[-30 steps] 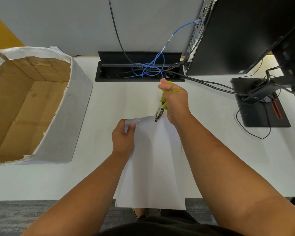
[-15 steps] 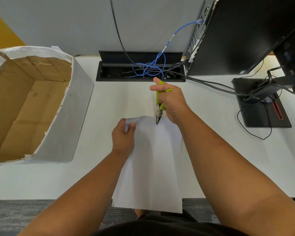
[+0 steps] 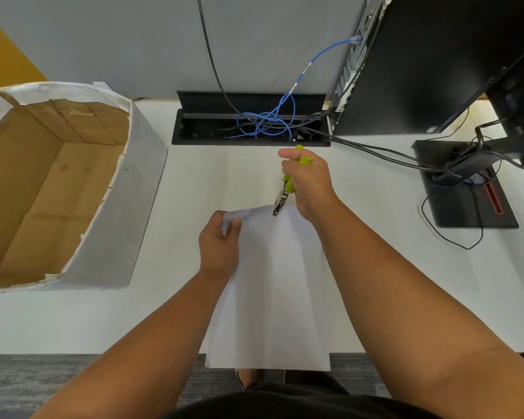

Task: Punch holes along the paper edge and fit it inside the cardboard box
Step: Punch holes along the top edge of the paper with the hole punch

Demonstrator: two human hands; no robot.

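Observed on white desk (image 3: 194, 182) before grey partition (image 3: 133, 40): left hand (image 3: 220, 243) pinching paper (image 3: 270, 297) far corner, right hand (image 3: 310, 184) clenched around green-handled punch (image 3: 282, 199), seemingly biting paper's far edge; cardboard box (image 3: 52, 182) left, monitor (image 3: 436, 62) right.

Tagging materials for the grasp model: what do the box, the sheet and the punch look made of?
The open brown box: corrugated cardboard, matte inside, outer walls wrapped in white paper torn at the rim. The white sheet: thin matte paper; its far edge curls where the left hand pinches it. The green-handled hole punch in the right hand: shiny metal head, handles probably plastic or rubber-coated.
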